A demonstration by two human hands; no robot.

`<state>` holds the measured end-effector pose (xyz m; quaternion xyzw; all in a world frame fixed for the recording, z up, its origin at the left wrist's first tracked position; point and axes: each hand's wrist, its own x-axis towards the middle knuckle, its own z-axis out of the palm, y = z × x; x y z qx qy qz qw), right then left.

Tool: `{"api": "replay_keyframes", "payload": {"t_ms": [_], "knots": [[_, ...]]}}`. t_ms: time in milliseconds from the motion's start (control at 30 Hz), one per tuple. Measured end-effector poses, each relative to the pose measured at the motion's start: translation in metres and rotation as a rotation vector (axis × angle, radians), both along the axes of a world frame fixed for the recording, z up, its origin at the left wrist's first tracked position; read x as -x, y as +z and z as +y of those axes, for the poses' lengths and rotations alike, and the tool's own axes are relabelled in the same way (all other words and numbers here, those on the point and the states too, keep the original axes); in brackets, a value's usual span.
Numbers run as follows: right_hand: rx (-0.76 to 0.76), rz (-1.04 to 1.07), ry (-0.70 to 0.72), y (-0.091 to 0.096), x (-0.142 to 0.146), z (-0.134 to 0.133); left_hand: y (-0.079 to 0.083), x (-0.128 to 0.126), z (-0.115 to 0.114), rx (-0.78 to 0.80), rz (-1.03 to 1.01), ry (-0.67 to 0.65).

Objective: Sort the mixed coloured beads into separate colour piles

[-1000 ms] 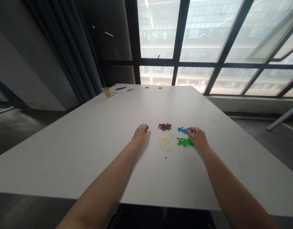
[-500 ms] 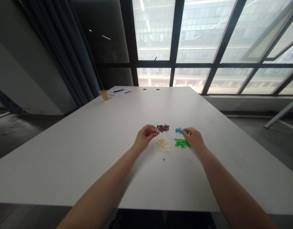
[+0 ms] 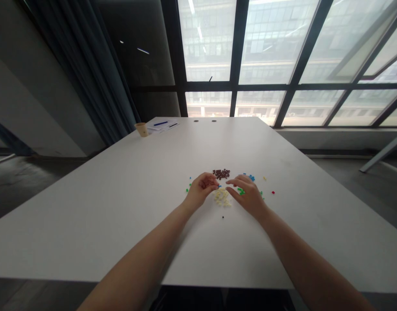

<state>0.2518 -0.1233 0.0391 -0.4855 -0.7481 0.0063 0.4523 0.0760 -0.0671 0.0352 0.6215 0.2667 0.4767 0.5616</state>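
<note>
My left hand [image 3: 201, 190] pinches a small blue plastic brick [image 3: 219, 186] between thumb and fingers, just above the pale yellow bricks [image 3: 221, 198]. Facing it from the right is my right hand [image 3: 247, 196], thumb and forefinger apart, with nothing visible between them. Behind the gap between the hands lies a pile of dark brown bricks [image 3: 221, 173]. Green bricks [image 3: 240, 190] show partly under my right hand, which hides most of that pile. Beyond its knuckles sit loose blue bricks [image 3: 251, 177].
A red piece [image 3: 273, 192] and a yellow one [image 3: 265, 178] lie right of my right hand. Small green pieces [image 3: 187, 190] are left of my left hand. A black dot-like piece [image 3: 223, 217] sits nearer me. A paper cup [image 3: 141, 129] and papers [image 3: 159, 125] occupy the far left table corner.
My right hand has left the blue bricks and come leftward, close to my left hand. My left hand has shifted slightly right and nearer, still pinching the blue brick. Loose pieces beside both hands now show.
</note>
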Motion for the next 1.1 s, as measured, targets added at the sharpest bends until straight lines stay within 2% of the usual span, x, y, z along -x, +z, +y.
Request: {"api": "replay_keyframes", "payload": {"t_ms": [133, 533, 667, 767, 867, 967, 1100], "knots": [[-0.054, -0.001, 0.002, 0.001, 0.013, -0.004, 0.000, -0.001, -0.002, 0.008, -0.015, -0.009], [-0.071, 0.025, 0.014, -0.001, 0.018, -0.005, -0.001, -0.003, -0.006, -0.002, 0.008, -0.032], [-0.049, -0.002, -0.013, -0.003, 0.007, 0.002, -0.001, 0.002, 0.005, -0.074, 0.099, 0.034], [0.025, -0.036, -0.152, -0.010, -0.024, 0.012, -0.007, 0.023, 0.032, -0.104, 0.218, 0.235], [0.174, -0.038, -0.357, -0.022, -0.062, 0.021, -0.020, 0.048, 0.061, -0.156, 0.532, 0.473], [0.342, -0.095, -0.509, -0.034, -0.084, 0.025, -0.033, 0.064, 0.078, -0.223, 0.725, 0.516], [0.442, -0.141, -0.587, -0.043, -0.083, 0.026, -0.044, 0.065, 0.082, -0.283, 1.014, 0.540]]}}
